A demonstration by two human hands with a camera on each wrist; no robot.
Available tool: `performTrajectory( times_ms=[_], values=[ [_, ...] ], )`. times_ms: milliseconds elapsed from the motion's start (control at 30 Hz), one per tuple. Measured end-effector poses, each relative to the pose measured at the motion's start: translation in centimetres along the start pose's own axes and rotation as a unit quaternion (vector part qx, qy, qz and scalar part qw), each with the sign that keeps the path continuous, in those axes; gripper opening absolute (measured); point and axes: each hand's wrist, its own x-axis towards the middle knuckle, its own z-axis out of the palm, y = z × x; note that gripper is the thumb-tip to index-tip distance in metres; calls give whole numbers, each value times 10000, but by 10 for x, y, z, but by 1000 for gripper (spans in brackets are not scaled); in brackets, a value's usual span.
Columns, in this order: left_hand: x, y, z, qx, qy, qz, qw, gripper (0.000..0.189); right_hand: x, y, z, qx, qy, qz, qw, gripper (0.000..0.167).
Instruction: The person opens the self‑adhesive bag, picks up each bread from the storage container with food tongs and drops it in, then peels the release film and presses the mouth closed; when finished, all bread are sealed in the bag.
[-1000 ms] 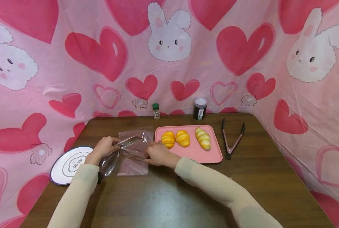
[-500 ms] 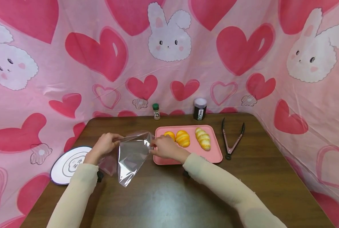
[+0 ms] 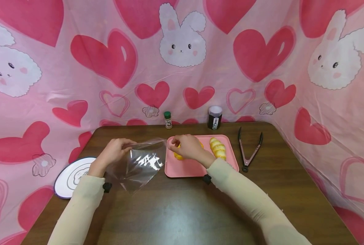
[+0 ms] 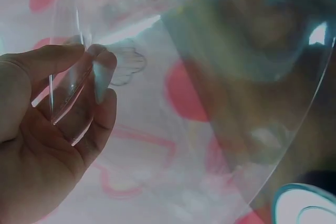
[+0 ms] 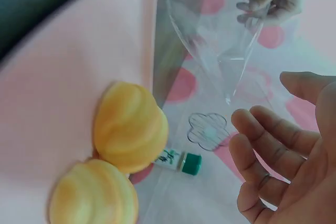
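I have the left hand (image 3: 112, 153) pinching an edge of the clear plastic film (image 3: 146, 161) between thumb and fingers, while the right hand (image 3: 189, 146) is loose, thumb and fingers parted with nothing between them. The film spans from the left fingers toward the right ones, its far corner ending just off the right fingertips; glare makes it hard for me to tell whether it is a single sheet or the two layers of a bag. I'd hold the left pinch firm and level so the film doesn't swing, and take that free corner between thumb and index finger, rubbing lightly in case layers cling. I'd draw it out only until the creases flatten, since thin film may well slip. Just below and beside the right fingers lies the pink tray (image 3: 178, 172) with its yellow rolls (image 5: 131, 129), so I'd carry that hand high enough not to knock them. Farther right of those fingers lies the long bread (image 3: 217, 147), with the tongs (image 3: 245, 163) beyond; outward of the left fingers, the white plate (image 3: 66, 182) rests on the tabletop (image 3: 175, 211), partly hidden.
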Motion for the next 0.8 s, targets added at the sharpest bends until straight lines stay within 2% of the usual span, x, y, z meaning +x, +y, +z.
performTrajectory(
  times_ms=[133, 367, 567, 800],
  values=[
    [3, 11, -5, 13, -55, 81, 10000, 26, 1, 3, -7, 11, 154, 216, 9996, 35],
    [6, 31, -8, 96, -66, 454, 9989, 26, 2, 3, -8, 117, -76, 538, 9985, 37],
    [8, 42, -6, 145, -105, 604, 9980, 29, 3, 2, -5, 138, -220, 580, 9980, 37],
    [9, 46, -6, 163, -71, 805, 9966, 30, 4, 3, -4, 125, -264, 475, 9984, 26]
  ],
)
